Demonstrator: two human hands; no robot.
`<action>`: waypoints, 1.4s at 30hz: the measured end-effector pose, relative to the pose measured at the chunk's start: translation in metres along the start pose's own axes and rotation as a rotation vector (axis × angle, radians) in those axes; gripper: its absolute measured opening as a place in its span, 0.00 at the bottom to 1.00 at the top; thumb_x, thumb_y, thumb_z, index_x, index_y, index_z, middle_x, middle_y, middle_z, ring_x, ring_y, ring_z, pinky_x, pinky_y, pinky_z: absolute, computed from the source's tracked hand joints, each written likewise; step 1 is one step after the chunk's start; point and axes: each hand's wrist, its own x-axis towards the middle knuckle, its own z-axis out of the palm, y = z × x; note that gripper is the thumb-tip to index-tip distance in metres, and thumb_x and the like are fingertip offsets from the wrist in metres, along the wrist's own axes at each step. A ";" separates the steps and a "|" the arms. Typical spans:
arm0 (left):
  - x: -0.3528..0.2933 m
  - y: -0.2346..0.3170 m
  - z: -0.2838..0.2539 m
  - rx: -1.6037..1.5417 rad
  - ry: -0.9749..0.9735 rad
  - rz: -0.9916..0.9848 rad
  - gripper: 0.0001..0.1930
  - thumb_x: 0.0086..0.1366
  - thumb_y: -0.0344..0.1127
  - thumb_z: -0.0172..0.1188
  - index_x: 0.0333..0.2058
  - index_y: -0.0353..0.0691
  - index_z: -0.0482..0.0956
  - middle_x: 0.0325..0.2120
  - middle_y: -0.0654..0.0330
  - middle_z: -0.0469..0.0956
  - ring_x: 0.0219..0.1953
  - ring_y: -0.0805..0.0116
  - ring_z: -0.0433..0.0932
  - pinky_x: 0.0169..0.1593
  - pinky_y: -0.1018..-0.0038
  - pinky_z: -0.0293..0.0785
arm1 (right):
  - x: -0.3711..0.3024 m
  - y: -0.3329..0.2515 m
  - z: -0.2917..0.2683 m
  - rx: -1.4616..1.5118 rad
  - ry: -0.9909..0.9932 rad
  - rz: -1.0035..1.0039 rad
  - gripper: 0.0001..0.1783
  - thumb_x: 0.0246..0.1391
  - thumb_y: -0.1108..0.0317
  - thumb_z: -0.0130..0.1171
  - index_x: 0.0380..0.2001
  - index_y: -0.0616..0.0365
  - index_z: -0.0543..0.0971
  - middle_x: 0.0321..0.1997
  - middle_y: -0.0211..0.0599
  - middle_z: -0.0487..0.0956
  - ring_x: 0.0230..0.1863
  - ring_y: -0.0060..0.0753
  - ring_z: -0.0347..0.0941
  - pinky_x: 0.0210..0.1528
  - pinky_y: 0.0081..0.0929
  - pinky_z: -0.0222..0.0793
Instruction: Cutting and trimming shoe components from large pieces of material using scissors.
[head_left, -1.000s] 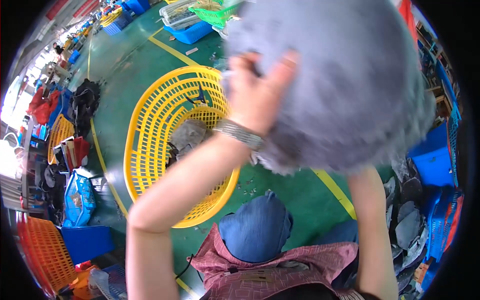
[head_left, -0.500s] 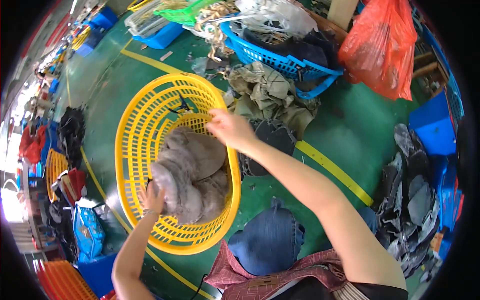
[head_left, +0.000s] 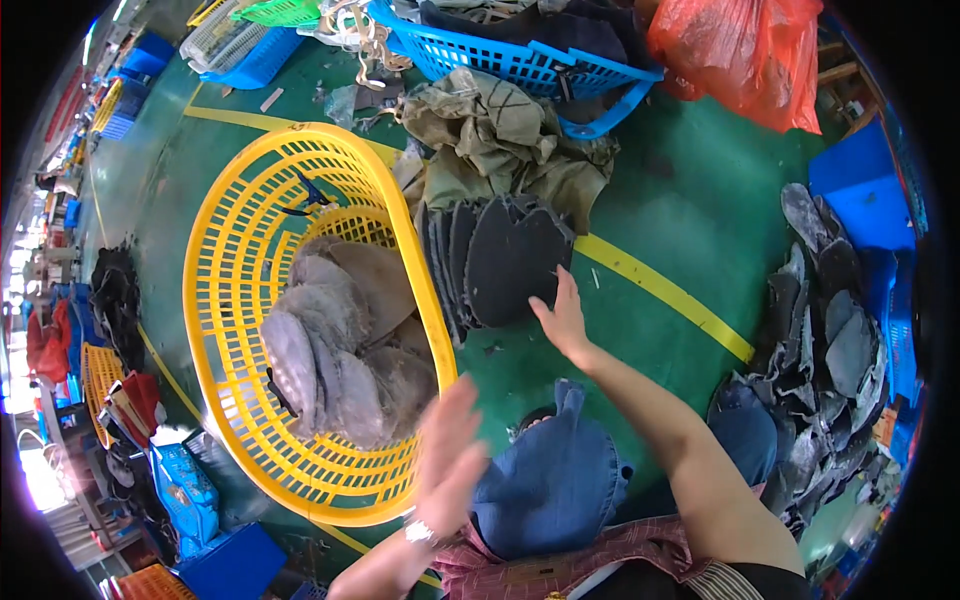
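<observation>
My right hand [head_left: 564, 320] is at the right edge of a row of dark grey, sole-shaped sheets [head_left: 510, 262], thumb and fingers apart. Whether its fingertips touch the front sheet, I cannot tell. By the lower right rim of a yellow plastic basket [head_left: 205, 370] is my left hand [head_left: 448, 465], blurred, with fingers stretched out and nothing visible in them. Inside the basket lie several grey, fuzzy, rounded pieces [head_left: 350, 330], piled loosely. A small black strap-like thing [head_left: 308, 195] hangs at the basket's far wall.
Behind the sheets lies a crumpled olive cloth [head_left: 490, 130]. A blue basket [head_left: 510, 65] of dark scraps and a red plastic bag [head_left: 740, 60] are farther back. Dark scraps [head_left: 825, 370] heap up on the right near a blue bin [head_left: 862, 185]. A yellow line [head_left: 665, 290] crosses the green floor.
My left hand has come out of the yellow basket to its lower right side. My right hand has left the basket's right rim for the dark sheets. The view has shifted.
</observation>
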 end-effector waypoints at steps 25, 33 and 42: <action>0.374 -0.110 -0.079 1.953 -0.020 -0.498 0.37 0.53 0.65 0.38 0.53 0.42 0.61 0.52 0.51 0.61 0.55 0.56 0.58 0.54 0.56 0.53 | 0.025 0.044 0.005 0.211 -0.195 0.200 0.33 0.50 0.51 0.44 0.54 0.61 0.55 0.56 0.51 0.58 0.58 0.48 0.53 0.58 0.36 0.49; 0.347 -0.129 -0.068 1.375 0.219 -0.636 0.39 0.50 0.65 0.45 0.50 0.37 0.63 0.48 0.52 0.66 0.50 0.55 0.64 0.50 0.55 0.59 | 0.032 0.026 0.022 0.105 -0.042 0.250 0.32 0.50 0.49 0.43 0.54 0.57 0.57 0.56 0.44 0.60 0.57 0.43 0.53 0.56 0.40 0.50; 0.207 -0.230 0.017 -0.690 0.097 -0.523 0.26 0.61 0.49 0.34 0.48 0.36 0.66 0.46 0.52 0.69 0.46 0.56 0.68 0.52 0.65 0.62 | 0.021 0.074 0.006 0.683 -0.045 0.267 0.32 0.54 0.50 0.37 0.57 0.58 0.52 0.60 0.45 0.54 0.62 0.40 0.46 0.60 0.29 0.41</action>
